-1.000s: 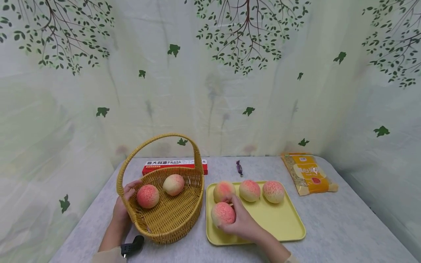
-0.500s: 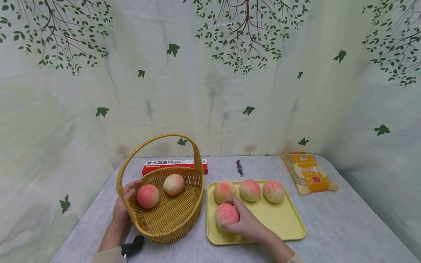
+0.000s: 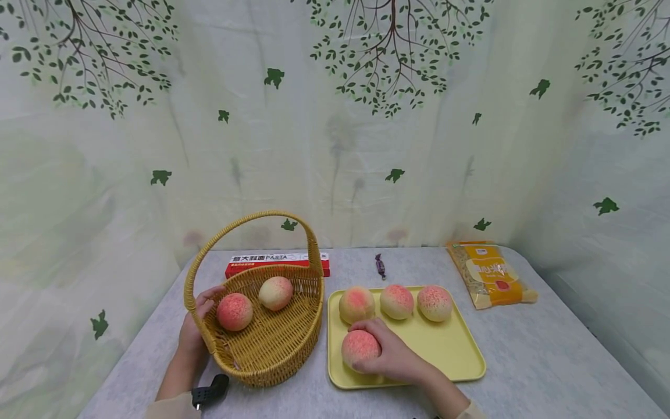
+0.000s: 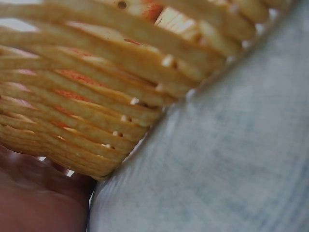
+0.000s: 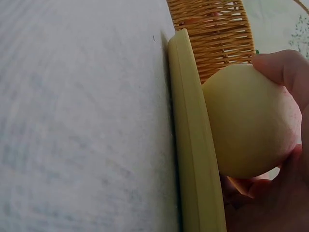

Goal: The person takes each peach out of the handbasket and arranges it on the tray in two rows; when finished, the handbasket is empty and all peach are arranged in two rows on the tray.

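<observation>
My right hand (image 3: 396, 353) grips a pink and cream peach (image 3: 361, 350) low over the front left of a yellow tray (image 3: 450, 355). In the right wrist view, the peach's pale underside (image 5: 251, 121) sits right at the tray's rim, between thumb and fingers. Behind it on the tray stand three more peaches: a left one (image 3: 357, 305), a middle one (image 3: 396, 302) and a right one (image 3: 435, 303). My left hand (image 3: 195, 329) holds the left rim of a wicker basket (image 3: 285, 368) with a tall handle. Inside lie a redder peach (image 3: 235, 312) and a paler peach (image 3: 275, 293).
Behind the basket lies a red and white pasta box (image 3: 248, 266). A purple wrapped candy (image 3: 380, 266) is near the table's back edge, and an orange grain bag (image 3: 491, 276) lies at the back right. A leaf-patterned curtain (image 3: 335, 145) encloses the table.
My right hand has shifted a little to the right and nearer over the tray, with the peach in its grip. The left hand and the basket stay in place.
</observation>
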A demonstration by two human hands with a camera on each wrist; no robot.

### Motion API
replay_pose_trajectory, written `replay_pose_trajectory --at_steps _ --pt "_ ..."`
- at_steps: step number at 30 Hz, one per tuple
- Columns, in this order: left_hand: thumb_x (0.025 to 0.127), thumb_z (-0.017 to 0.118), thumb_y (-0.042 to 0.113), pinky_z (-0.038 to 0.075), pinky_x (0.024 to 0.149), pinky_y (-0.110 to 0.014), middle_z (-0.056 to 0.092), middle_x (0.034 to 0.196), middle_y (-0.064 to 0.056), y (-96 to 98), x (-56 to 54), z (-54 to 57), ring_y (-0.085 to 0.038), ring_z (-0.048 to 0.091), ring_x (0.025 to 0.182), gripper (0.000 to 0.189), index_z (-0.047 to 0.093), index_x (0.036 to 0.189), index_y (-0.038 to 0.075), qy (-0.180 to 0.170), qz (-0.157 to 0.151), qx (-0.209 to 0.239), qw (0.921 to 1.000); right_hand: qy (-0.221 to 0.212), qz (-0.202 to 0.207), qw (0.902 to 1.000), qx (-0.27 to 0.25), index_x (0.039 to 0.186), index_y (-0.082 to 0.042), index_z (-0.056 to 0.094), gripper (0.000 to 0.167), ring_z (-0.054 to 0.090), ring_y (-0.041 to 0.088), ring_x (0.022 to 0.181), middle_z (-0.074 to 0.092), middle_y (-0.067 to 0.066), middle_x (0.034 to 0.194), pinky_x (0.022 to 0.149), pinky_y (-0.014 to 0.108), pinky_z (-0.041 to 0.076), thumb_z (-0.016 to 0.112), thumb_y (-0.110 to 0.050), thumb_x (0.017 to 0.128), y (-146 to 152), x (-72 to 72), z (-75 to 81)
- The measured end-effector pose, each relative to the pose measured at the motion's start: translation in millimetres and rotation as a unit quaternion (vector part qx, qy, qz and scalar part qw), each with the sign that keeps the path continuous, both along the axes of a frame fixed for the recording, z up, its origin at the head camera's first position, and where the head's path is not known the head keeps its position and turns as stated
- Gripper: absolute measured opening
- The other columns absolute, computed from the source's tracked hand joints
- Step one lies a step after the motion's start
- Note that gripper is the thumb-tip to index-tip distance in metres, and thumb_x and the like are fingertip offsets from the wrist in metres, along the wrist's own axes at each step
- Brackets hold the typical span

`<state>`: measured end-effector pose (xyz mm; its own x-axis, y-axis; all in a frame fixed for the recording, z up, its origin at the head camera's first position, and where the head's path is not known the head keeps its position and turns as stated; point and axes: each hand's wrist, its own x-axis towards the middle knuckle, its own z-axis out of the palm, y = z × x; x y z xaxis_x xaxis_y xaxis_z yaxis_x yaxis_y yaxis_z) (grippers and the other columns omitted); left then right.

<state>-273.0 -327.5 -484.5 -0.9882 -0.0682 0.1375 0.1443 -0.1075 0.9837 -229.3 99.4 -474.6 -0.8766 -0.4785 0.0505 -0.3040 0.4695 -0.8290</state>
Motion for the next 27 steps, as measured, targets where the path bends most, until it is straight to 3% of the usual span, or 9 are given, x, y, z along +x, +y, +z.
replay_pose_trajectory --at_steps 5,12,27 --pt "0.109 0.035 0.032 0.037 0.097 -0.009 0.049 0.139 0.011 -0.9 -0.3 -1.2 0.003 0.046 0.128 0.046 0.037 0.148 0.009 -0.014 0.004 -0.005 0.9999 -0.007 -0.003 1.0000 0.002 0.130 -0.031 0.056 0.055 0.053 0.013 0.111 0.053 -0.003 0.122 0.095 0.035 0.045 0.077 -0.045 0.081 1.0 -0.1 -0.6" --pt "0.109 0.035 0.034 0.038 0.097 -0.008 0.047 0.142 0.010 0.1 -0.7 -1.3 0.004 0.045 0.129 0.046 0.038 0.149 0.011 -0.020 0.011 -0.011 0.9997 -0.006 -0.003 1.0000 -0.001 0.138 -0.020 0.052 0.063 0.054 0.017 0.123 0.055 -0.002 0.136 0.101 0.039 0.045 0.074 -0.048 0.086 1.0 0.0 -0.7" --pt "0.108 0.036 0.037 0.035 0.097 -0.008 0.044 0.145 0.010 -0.1 -0.8 0.1 -0.001 0.040 0.133 0.048 0.038 0.150 0.015 -0.040 0.016 -0.015 0.9989 0.005 -0.004 1.0000 -0.007 0.141 -0.018 0.050 0.065 0.055 0.020 0.126 0.055 -0.001 0.138 0.099 0.039 0.047 0.074 -0.046 0.087 0.9 -0.8 -2.7"
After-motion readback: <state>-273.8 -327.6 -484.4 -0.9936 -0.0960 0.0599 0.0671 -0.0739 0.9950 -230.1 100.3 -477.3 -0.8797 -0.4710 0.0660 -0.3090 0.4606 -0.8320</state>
